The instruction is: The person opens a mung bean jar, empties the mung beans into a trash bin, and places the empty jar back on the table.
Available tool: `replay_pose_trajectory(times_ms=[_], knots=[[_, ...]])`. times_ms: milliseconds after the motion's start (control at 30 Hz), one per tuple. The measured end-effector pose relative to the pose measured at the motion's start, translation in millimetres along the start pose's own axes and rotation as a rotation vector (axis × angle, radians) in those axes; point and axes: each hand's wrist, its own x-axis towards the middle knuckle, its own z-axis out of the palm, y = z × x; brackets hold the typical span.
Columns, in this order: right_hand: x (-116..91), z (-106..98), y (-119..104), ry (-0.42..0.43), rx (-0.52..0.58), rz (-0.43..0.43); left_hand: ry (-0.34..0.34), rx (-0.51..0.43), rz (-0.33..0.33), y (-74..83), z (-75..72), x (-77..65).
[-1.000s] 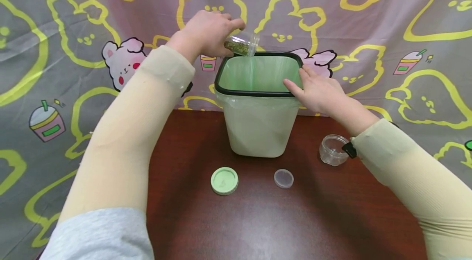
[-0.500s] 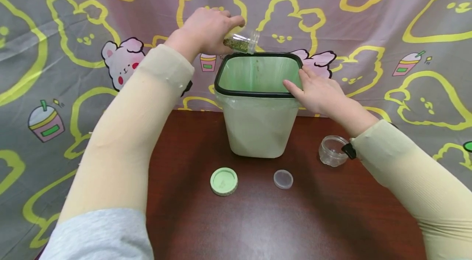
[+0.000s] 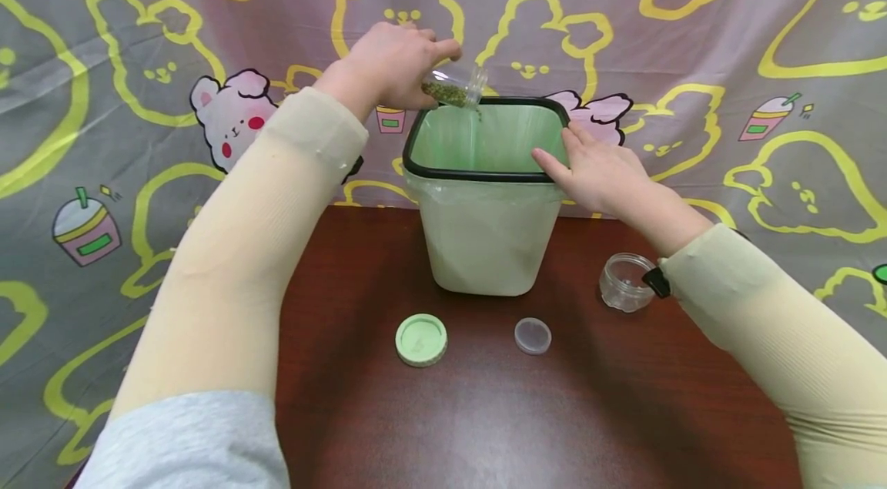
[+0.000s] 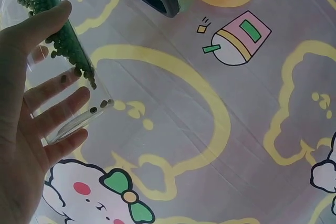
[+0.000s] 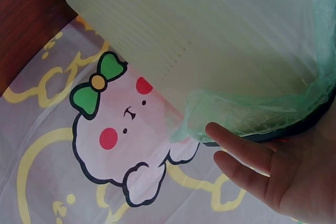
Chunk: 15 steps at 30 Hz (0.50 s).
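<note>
My left hand [image 3: 396, 64] grips a clear plastic jar [image 3: 463, 78], tilted on its side with its mouth over the bin's back left rim. Small green grains, like mung beans [image 4: 65, 51], lie along the jar's lower side, and a few spill from the mouth. In the left wrist view, thumb and fingers wrap round the jar. My right hand [image 3: 601, 165] rests on the right rim of a pale trash bin [image 3: 485, 242]. Its thumb lies over the rim; in the right wrist view, straight fingers [image 5: 244, 150] extend outside, beside the green bin liner [image 5: 226, 108].
On the dark wooden table [image 3: 471, 427] lie a green lid [image 3: 421, 340] and a small translucent disc [image 3: 533, 336]. An open clear jar [image 3: 624, 285] stands at the right, near the right wrist. A patterned curtain [image 3: 693, 27] hangs close behind the bin.
The jar rises slightly and levels out half a second ago, then dips again. Grains seen against the bin's inner wall then now show at the jar's mouth. The right hand stays put.
</note>
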Motion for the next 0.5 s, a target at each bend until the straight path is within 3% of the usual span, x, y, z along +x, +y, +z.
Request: replay_pose_trajectory(times_ms=[100,300,500], knots=[[0.8,0.1,-0.4,-0.002,-0.002,-0.005,-0.001,0.007,-0.002,0.0,-0.7,-1.2],[1.8,0.0,-1.3,-0.004,-0.003,-0.011,0.078,0.012,-0.011,2.3,-5.1,-2.3],[1.0,-0.5,-1.5,-0.010,0.001,-0.004,0.033,0.018,0.025,4.4,-3.6,-0.7]])
